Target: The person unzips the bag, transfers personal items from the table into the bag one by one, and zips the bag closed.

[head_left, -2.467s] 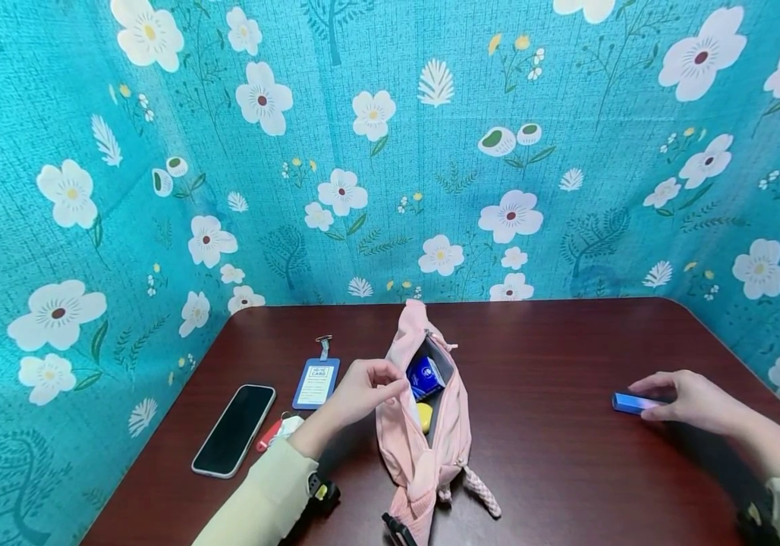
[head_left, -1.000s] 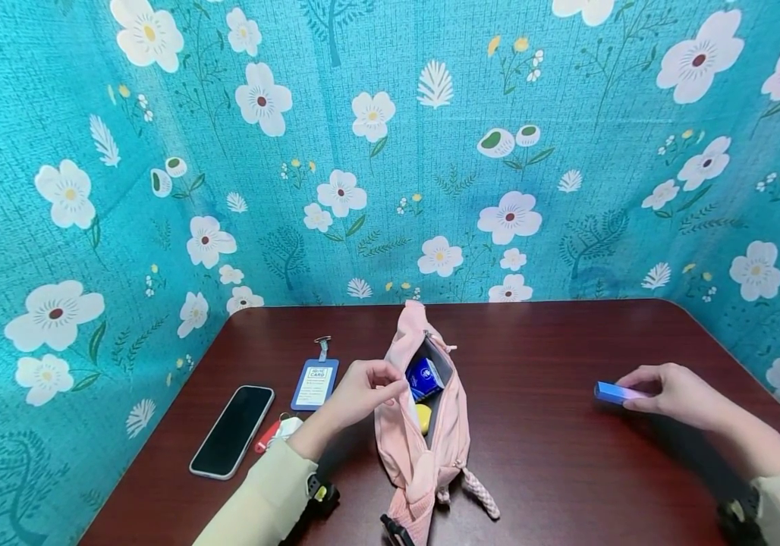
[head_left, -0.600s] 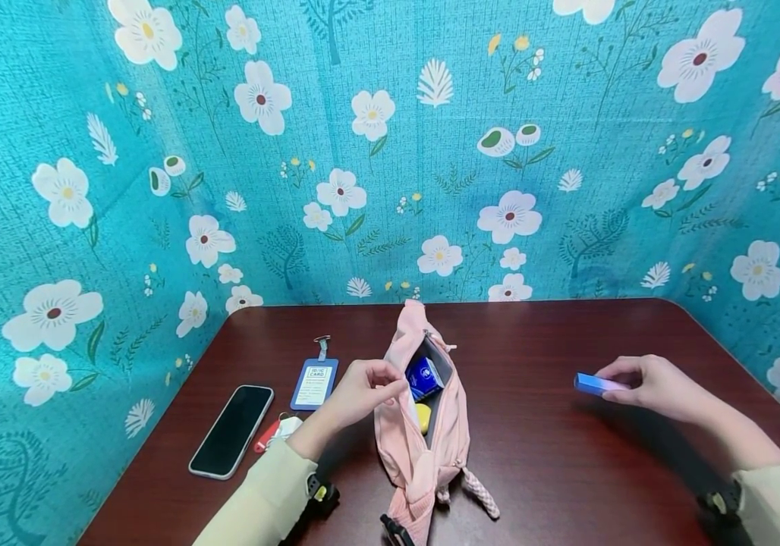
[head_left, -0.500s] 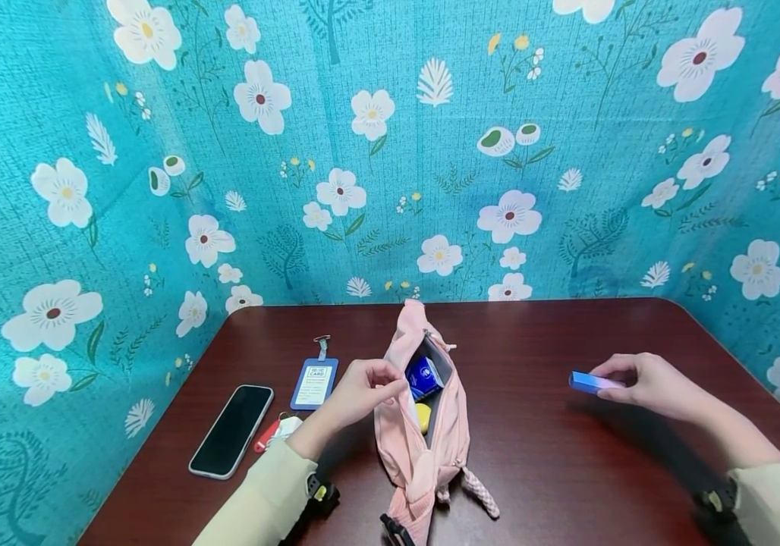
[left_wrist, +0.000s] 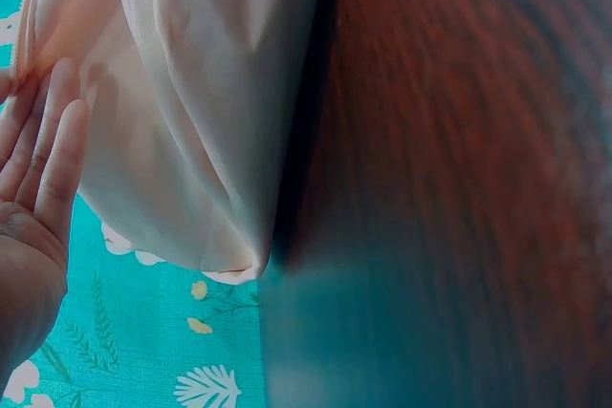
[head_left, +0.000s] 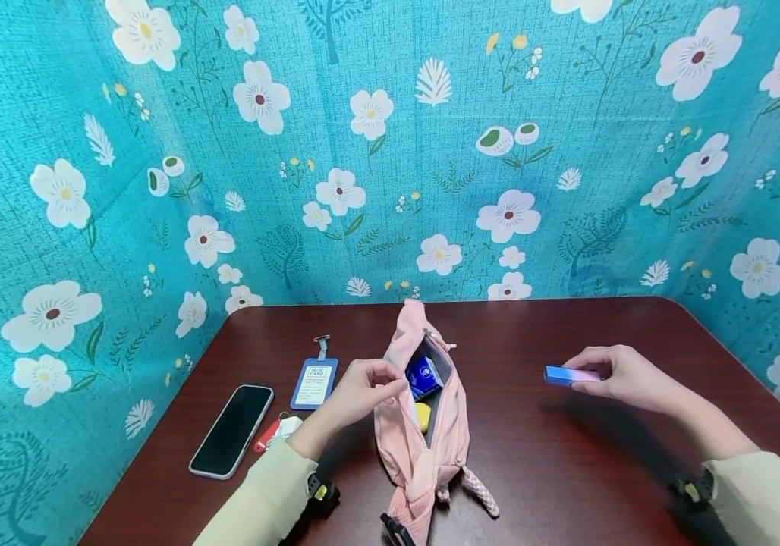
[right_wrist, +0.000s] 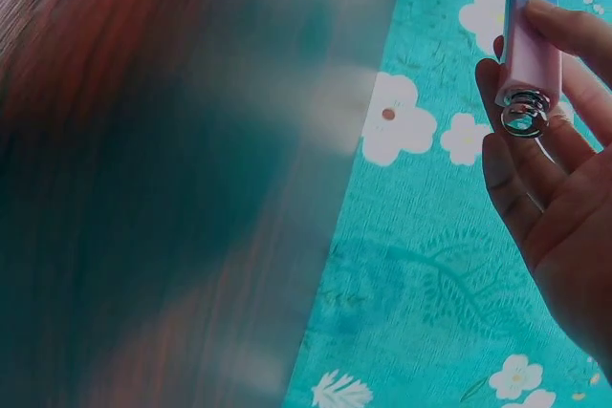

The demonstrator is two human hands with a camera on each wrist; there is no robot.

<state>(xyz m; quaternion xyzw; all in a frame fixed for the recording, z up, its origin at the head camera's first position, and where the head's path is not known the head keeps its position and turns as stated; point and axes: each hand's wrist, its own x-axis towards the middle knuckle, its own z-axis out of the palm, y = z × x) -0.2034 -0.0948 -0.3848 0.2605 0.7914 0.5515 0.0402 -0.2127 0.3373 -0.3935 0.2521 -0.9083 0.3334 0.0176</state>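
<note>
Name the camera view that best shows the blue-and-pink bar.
The right wrist view: there the blue-and-pink bar appears large, with the metal ring at its pink end visible. The head view shows it smaller, with no ring to be seen. The left wrist view does not show it.

The belt bag (head_left: 457,428) is pale pink, lined grey; inside it, a packet (head_left: 424,378) is deep blue with white print and a rounded item (head_left: 423,418) yellow. Right of the bag, a stick (head_left: 570,375) fades from blue to pink (its ring (right_wrist: 523,123) is silver). Left of the bag, the ID badge (head_left: 313,384) is blue around white, the smartphone screen (head_left: 231,432) black. Behind the bag, the turquoise cloth (head_left: 390,267) bears white flowers (head_left: 509,216).
</note>
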